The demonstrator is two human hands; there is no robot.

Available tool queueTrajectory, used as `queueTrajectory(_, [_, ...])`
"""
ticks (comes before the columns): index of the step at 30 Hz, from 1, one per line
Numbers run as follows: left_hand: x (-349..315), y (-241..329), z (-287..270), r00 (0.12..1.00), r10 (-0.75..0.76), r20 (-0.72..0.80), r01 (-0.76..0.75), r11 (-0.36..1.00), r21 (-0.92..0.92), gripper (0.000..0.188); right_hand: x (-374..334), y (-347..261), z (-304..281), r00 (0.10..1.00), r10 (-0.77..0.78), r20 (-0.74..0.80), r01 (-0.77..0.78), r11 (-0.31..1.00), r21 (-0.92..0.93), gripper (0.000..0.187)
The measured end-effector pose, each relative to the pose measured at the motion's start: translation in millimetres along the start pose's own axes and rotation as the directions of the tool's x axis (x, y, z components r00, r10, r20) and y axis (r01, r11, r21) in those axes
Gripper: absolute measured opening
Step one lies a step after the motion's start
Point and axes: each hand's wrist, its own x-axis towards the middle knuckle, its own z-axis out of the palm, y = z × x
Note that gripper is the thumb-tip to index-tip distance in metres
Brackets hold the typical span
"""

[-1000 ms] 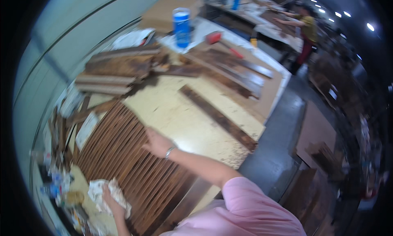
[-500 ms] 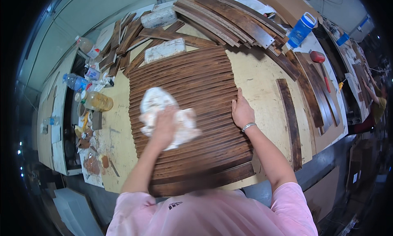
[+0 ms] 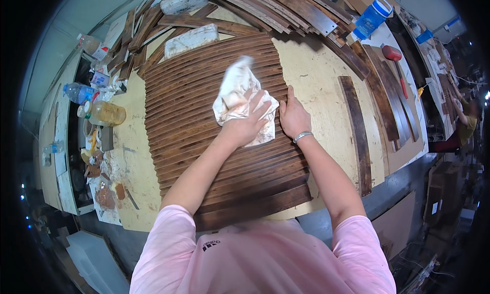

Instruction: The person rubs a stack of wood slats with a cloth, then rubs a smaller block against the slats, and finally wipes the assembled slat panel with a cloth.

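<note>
A row of brown-stained wooden slats (image 3: 189, 125) lies side by side on the pale tabletop in front of me. My left hand (image 3: 245, 121) presses a crumpled, brown-smeared white cloth (image 3: 236, 90) onto the slats right of their middle, fingers bent over it. At the slats' right edge rests my right hand (image 3: 295, 118), wearing a silver bracelet. Its thumb touches the slat ends and its index finger stretches forward along them; the remaining fingers are partly hidden. Beyond the row's far left end sits a stained white block (image 3: 191, 41).
Stacked brown boards (image 3: 286, 8) fill the back. Plastic bottles, including one with yellowish liquid (image 3: 108, 113), line the left side. A single dark slat (image 3: 356, 133) lies on the right, near a blue jug (image 3: 373, 18) and a red-handled tool (image 3: 392, 53). Another person works far right.
My left hand has swept the cloth rightward and forward across the slats, close to my right hand. My right hand keeps its place at the edge. The whole view has shifted slightly.
</note>
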Motion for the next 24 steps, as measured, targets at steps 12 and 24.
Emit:
queueTrajectory(12, [-281.1,-179.2,-53.5,0.538,-0.75,-0.385,0.646,0.66,-0.383,0.04,-81.9,-0.5,-9.9,0.7,-0.56,-0.444,0.593,0.802,-0.075,0.034])
queueTrajectory(24, [-223.8,-100.5,-4.6,0.738,-0.486,-0.468,0.528,0.848,-0.048,0.041,-251.1,34.8,45.2,0.586,-0.801,0.124,0.794,0.598,0.108,0.057])
